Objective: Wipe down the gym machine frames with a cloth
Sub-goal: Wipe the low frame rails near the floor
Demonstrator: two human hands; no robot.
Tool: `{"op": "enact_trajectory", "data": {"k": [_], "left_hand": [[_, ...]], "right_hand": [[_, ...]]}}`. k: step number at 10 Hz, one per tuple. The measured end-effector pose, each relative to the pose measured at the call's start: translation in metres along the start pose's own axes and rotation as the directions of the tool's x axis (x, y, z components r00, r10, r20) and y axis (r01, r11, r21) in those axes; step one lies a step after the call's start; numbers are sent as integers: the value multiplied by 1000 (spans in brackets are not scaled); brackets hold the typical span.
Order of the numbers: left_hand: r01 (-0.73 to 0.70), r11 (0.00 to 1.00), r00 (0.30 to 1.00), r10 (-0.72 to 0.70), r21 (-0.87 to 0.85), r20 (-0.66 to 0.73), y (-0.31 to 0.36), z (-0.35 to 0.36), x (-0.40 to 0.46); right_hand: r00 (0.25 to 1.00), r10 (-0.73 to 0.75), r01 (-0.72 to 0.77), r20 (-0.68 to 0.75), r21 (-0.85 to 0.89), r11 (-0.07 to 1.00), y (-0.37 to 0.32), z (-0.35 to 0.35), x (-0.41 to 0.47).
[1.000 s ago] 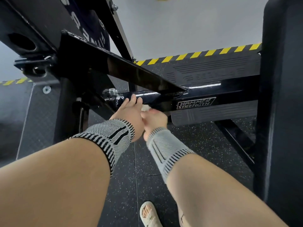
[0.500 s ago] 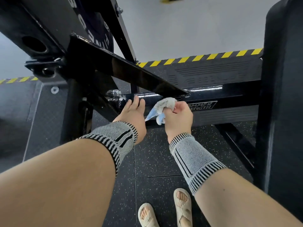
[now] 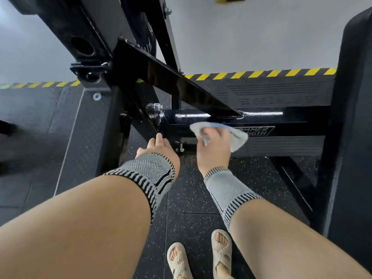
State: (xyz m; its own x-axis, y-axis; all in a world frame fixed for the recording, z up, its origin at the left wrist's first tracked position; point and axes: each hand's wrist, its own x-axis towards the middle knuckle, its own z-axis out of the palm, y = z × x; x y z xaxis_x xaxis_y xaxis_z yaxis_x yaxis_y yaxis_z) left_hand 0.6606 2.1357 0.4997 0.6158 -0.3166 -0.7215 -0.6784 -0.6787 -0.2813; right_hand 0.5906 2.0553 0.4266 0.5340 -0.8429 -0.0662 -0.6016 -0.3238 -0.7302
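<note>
Head view, nearest at the bottom centre of the frame: two feet in pale woven sandals (image 3: 201,256) stand on speckled black floor (image 3: 193,198). Above them both forearms reach forward in grey knit wrist sleeves. At centre, the left hand (image 3: 159,147) stretches with straight fingers under the black frame bar (image 3: 291,121), its fingertips near the bar's left end. Just right of it, the right hand (image 3: 214,147) grips a pale cloth (image 3: 237,137) pressed against the bar's front face, partly covering its label. Beyond, yellow-black hazard tape (image 3: 261,73) crosses the frame.

Right hand (image 3: 214,146) gripping, left hand (image 3: 159,147) outstretched
</note>
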Motion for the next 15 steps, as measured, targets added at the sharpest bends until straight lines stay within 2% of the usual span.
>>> {"op": "enact_trajectory", "data": {"k": [1, 2, 3, 4, 5, 6, 7, 8, 9, 10, 11, 12, 13, 14, 15], "left_hand": [[-8, 1000, 1000, 8, 27, 23, -4, 9, -1], [-15, 1000, 1000, 15, 21, 3, -5, 19, 0], [-68, 998, 997, 68, 4, -26, -4, 18, 0], [-176, 984, 977, 173, -11, -127, 0, 15, -1], [-264, 963, 932, 268, 52, -242, 5, 12, 0], [-291, 952, 896, 307, 99, -322, 12, 3, 5], [-285, 956, 914, 294, 71, -280, 25, -4, 9], [-243, 969, 932, 247, 46, -264, 32, -3, 16], [-230, 972, 938, 232, 37, -258, 32, 0, 17], [-240, 971, 946, 237, 11, -219, 33, -6, 15], [-244, 970, 951, 242, 15, -192, 31, -13, 15], [-243, 970, 960, 243, 15, -142, 32, -20, 13], [-217, 975, 959, 221, 42, -175, 36, -20, 6], [-251, 963, 915, 269, 96, -301, 55, -9, -4], [-362, 924, 846, 382, 125, -373, 82, -7, -8]], "right_hand": [[923, 370, -384, 103, 274, 882, -13, 9, -3], [895, 247, -367, 372, 300, 880, -34, 28, -5], [890, 290, -418, 351, 374, 828, -25, 24, -3], [796, 583, -560, 162, 563, 608, 4, 1, 6], [753, 646, -576, 122, 597, 559, 7, -11, 17], [720, 674, -588, 165, 661, 466, 2, -10, 20], [714, 661, -629, 232, 627, 460, 12, -13, 22], [648, 669, -669, 365, 692, 271, 15, -16, 28], [665, 642, -736, 382, 480, 477, 9, -15, 33], [586, 628, -776, 512, 579, 251, 8, -21, 28], [671, 563, -678, 484, 707, 201, 4, -42, 21], [779, 588, -497, 220, 788, 364, 5, -75, 14], [907, 347, -222, -237, 432, 874, 16, -105, 32], [977, -165, 202, 137, -328, 923, 35, -104, 61], [875, -298, 481, 382, -609, 631, 69, -111, 76]]}}
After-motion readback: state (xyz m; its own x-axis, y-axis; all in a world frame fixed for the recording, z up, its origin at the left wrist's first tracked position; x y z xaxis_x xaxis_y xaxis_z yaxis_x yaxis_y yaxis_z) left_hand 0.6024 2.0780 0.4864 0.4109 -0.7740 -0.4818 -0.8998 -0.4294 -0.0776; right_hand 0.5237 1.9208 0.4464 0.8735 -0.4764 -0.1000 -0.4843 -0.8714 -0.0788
